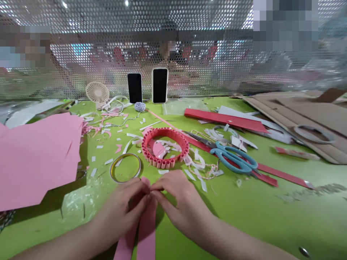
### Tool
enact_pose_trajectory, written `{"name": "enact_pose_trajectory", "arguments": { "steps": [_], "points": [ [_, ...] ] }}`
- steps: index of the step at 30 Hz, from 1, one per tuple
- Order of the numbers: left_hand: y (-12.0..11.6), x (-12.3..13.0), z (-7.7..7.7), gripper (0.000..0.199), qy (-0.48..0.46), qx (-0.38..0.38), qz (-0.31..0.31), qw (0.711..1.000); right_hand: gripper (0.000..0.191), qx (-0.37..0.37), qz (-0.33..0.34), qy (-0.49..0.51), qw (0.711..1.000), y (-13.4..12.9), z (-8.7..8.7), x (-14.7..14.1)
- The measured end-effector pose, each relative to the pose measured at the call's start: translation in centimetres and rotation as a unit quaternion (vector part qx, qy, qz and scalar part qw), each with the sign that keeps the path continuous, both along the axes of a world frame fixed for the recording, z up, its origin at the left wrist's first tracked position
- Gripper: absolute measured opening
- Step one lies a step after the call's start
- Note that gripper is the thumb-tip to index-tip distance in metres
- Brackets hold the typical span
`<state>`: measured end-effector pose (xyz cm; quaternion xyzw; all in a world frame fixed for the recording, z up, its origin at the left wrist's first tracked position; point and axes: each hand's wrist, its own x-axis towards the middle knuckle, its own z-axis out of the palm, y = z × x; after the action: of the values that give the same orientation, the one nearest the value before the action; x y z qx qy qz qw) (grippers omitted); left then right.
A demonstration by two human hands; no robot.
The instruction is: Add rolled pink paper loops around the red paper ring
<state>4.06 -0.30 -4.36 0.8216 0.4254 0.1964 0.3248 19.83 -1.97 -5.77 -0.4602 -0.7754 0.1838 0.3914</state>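
Both hands meet at the front centre over a folded pink paper strip point(146, 231), whose two ends run down toward the bottom edge. My left hand point(129, 202) pinches the strip near its rounded top, thumb against fingers. From the other side, my right hand point(176, 196) has its thumb and index finger closed on the same strip, fingertips touching those of the left. Just beyond them lies a ring of small rolled pink paper tubes point(165, 147). A tape roll point(125, 168) rests left of the ring, and blue-handled scissors point(235, 159) lie to its right.
Pink paper sheets point(40, 159) cover the left side. Paper scraps litter the green table point(271, 224). Two phones point(159, 85) point(135, 88) and a small fan point(97, 92) stand by the perforated screen. Red strips point(225, 120) and brown cardboard point(306, 115) lie right.
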Motion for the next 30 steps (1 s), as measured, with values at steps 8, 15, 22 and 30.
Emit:
{"name": "enact_pose_trajectory", "arguments": {
  "steps": [8,15,22,30],
  "points": [
    [-0.1,-0.1,-0.1,0.014,-0.004,0.004,-0.003,1.000,0.014,-0.034,0.000,0.010,0.999,0.1,0.2,0.0],
    [0.0,0.0,0.1,0.015,-0.005,-0.014,-0.003,1.000,0.012,-0.028,-0.007,0.017,0.999,0.2,0.3,-0.2],
    [0.2,0.2,0.4,0.017,-0.063,-0.086,0.073,0.992,0.012,-0.064,-0.045,0.067,0.995,0.3,0.3,-0.1],
    [0.8,0.0,1.0,0.020,-0.138,-0.154,0.206,0.956,0.018,-0.168,-0.105,0.047,0.979,1.7,0.3,1.3]
  ]
}}
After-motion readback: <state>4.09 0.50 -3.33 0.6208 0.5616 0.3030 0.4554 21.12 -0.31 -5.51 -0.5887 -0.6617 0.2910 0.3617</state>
